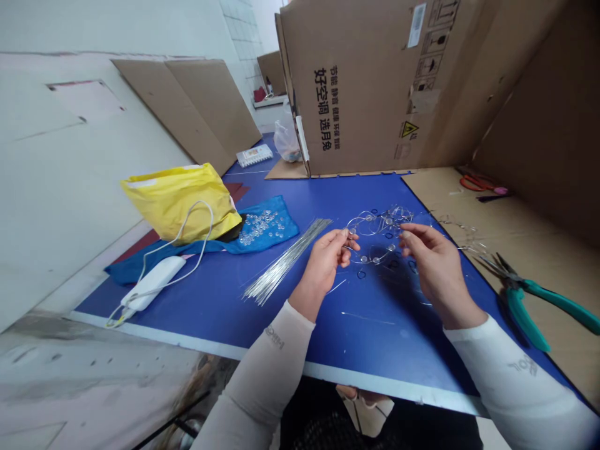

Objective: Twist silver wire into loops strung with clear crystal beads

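My left hand (327,265) pinches a thin wire near a clear bead, just right of a bundle of straight silvery wires (287,261). Thumb and fingers of my right hand (434,262) come together beside a tangle of looped wire with clear beads (388,220); what they hold is too fine to make out. A curved beaded wire (375,260) hangs or lies between both hands. Small dark rings are scattered on the blue table under and around them. More clear beads (262,226) sit on a blue cloth at the left.
Green-handled pliers (520,294) and red-handled scissors (480,183) lie on cardboard at the right. A yellow bag (185,203) and a white power strip with cord (154,282) are at the left. A large cardboard box (365,94) stands behind the blue table (309,337).
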Tool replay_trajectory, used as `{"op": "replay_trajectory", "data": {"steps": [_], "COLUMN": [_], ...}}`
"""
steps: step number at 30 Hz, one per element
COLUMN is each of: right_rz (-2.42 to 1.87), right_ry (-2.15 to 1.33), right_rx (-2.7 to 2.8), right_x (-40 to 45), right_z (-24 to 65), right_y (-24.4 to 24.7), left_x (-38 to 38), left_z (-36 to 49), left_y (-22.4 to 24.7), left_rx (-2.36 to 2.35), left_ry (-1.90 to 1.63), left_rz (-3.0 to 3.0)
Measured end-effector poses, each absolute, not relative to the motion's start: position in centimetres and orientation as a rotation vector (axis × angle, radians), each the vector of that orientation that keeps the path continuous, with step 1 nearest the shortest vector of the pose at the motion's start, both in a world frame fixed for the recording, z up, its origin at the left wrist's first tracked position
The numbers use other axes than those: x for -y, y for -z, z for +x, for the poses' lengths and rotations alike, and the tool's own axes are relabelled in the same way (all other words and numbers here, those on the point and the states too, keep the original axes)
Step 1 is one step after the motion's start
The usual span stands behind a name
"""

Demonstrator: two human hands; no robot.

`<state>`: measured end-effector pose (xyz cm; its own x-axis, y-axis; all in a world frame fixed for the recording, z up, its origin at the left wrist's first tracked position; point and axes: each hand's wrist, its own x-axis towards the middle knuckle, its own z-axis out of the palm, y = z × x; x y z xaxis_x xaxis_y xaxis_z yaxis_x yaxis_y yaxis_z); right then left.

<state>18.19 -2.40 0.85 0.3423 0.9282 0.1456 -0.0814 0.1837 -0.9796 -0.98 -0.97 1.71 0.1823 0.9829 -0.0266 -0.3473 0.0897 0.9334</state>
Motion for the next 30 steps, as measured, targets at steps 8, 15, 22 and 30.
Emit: {"op": "replay_trajectory", "data": {"steps": [8,15,22,30], "right_rz": [-1.195,-1.201,-1.206,-1.224], "right_ry": [-0.953,-1.014,-1.072,-1.119], "right_rx": [1.087,1.057,1.041,1.097], "right_x": [2.22,2.26,2.48,2.57], "right_z": [18.33,18.27,18.06,17.98], "right_y": [-0.46,-0.62,-0.92,-0.81], "left_x": [0.94,0.85,0.78,1.02], "left_z": [-1.05,-1.10,-1.01,-1.04], "left_y": [-1.65,-1.46,-1.53,-1.72], "left_rx": [-0.869,-0.934,-0.949,-0.875], "left_ry": [-1.183,-1.219,-1.254,-1.226], "left_rz": [0.973,1.007,0.976,0.951]}}
